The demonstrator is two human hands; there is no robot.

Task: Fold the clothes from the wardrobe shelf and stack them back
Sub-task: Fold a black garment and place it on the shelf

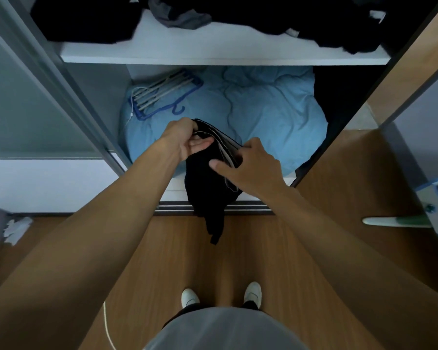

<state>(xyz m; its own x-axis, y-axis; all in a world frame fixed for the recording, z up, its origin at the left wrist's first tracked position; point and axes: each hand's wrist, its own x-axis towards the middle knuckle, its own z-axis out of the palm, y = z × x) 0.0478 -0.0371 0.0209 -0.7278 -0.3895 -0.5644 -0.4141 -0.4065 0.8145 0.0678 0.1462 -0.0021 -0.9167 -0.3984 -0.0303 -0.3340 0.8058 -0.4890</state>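
A black garment with a pale striped band (208, 183) hangs in front of the open wardrobe, its tail dangling toward the floor. My left hand (185, 140) grips its upper left edge, fingers curled round the fabric. My right hand (248, 165) holds the right side at the band, thumb pressed on the cloth. Above, the white wardrobe shelf (213, 54) carries a folded black pile (86, 18) at the left, a crumpled grey garment (180, 13) in the middle and a loose heap of black clothes (326, 21) at the right.
Below the shelf lies a light blue duvet (263, 114) with blue hangers (159, 94) on it. The sliding door track (213, 207) runs along the wooden floor (238, 261). A wardrobe door panel (400, 79) stands at the right, white crumpled paper (17, 229) at the left.
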